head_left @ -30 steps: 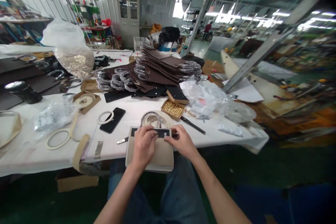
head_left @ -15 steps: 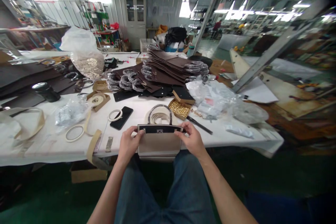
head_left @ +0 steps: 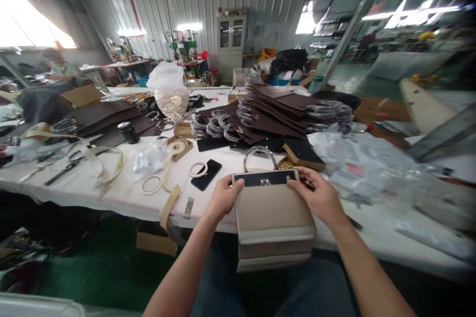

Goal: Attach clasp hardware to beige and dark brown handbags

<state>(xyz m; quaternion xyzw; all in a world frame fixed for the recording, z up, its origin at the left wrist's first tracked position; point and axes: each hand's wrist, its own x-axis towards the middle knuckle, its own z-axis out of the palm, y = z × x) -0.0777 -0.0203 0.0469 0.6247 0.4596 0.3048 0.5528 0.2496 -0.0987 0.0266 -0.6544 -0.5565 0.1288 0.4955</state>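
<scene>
A: Item and location?
B: One beige handbag (head_left: 273, 213), six o'clock, over the table (head_left: 122, 193) edge.
A: Grip?
B: The left hand (head_left: 223, 198) clasps its nine o'clock side, and the right hand (head_left: 320, 198) clasps three o'clock. A black phone (head_left: 206, 174) lies at ten o'clock.

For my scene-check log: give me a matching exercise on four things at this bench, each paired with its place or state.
1 handbag
2 phone
3 can
4 sack

a clear, holding small pale pieces
b partly under a tape ring
c gripped by left hand and right hand
d upright, black, silvery top

Pairs: 1-c, 2-b, 3-d, 4-a
</scene>
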